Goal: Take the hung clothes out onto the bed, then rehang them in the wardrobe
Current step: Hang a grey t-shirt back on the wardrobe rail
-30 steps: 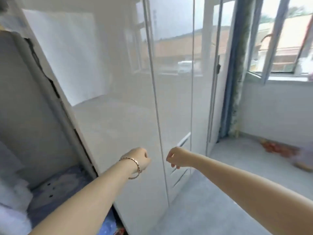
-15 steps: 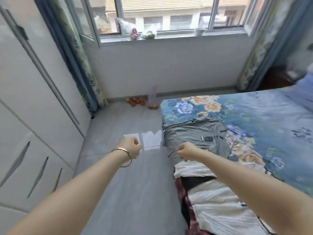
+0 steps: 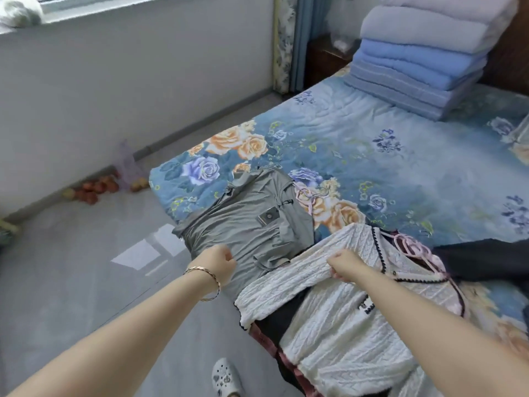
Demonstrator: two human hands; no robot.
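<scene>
Several clothes lie on the blue floral bed (image 3: 400,156) near its foot. A grey shirt (image 3: 252,222) lies at the corner with a pink hanger (image 3: 310,197) at its collar. Beside it lies a white cable-knit cardigan (image 3: 343,325) on another pink hanger (image 3: 415,247), over a dark and pink garment (image 3: 274,325). A dark garment (image 3: 486,259) lies to the right. My left hand (image 3: 221,263) is a fist over the grey shirt's hem and holds nothing. My right hand (image 3: 343,266) is also curled, over the cardigan's sleeve; no grip shows.
A stack of folded blue and white quilts (image 3: 415,61) sits at the bed's head, next to a dark nightstand (image 3: 323,61) and curtain (image 3: 286,38). Fruit (image 3: 94,190) lies on the grey floor by the wall. My white slipper (image 3: 226,376) is at the bed's edge.
My view has swung from the white wardrobe doors, past the window, to the bed. Both curled hands now sit over the clothes on the bed.
</scene>
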